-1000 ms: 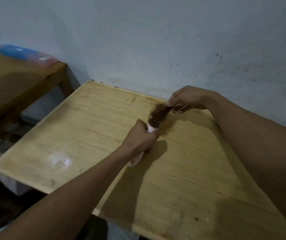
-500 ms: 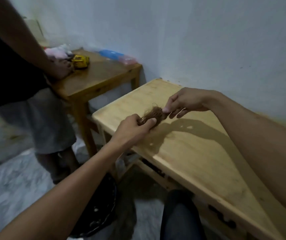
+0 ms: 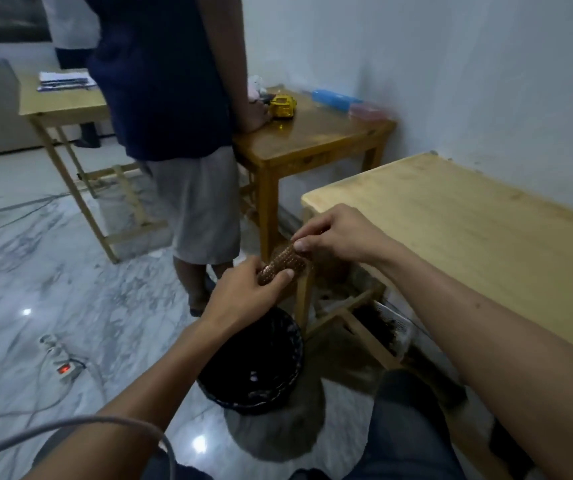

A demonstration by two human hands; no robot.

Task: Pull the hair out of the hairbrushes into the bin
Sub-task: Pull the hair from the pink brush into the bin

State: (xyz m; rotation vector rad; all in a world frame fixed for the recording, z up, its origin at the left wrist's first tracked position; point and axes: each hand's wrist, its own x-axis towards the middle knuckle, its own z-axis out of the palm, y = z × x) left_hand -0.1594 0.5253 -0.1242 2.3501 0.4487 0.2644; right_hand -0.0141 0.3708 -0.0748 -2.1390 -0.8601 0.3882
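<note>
My left hand [image 3: 243,292] grips a hairbrush [image 3: 279,263] whose bristle face is matted with brown hair. The brush hangs in the air off the left edge of the light wooden table [image 3: 468,237], above the bin [image 3: 253,362], a round bin lined with a black bag on the floor. My right hand [image 3: 337,233] pinches the hair at the far end of the brush head with thumb and fingertips. The brush handle is hidden inside my left fist.
A person in a dark shirt and grey shorts [image 3: 188,168] stands close behind the bin, a hand resting on a darker wooden table [image 3: 312,140] that carries a yellow toy [image 3: 283,105] and blue box [image 3: 335,98]. A power strip [image 3: 61,362] and cables lie on the marble floor.
Both hands carried the brush from over the light table leftward past its edge to above the bin. The view swung left and down, bringing the bin and standing person into sight.
</note>
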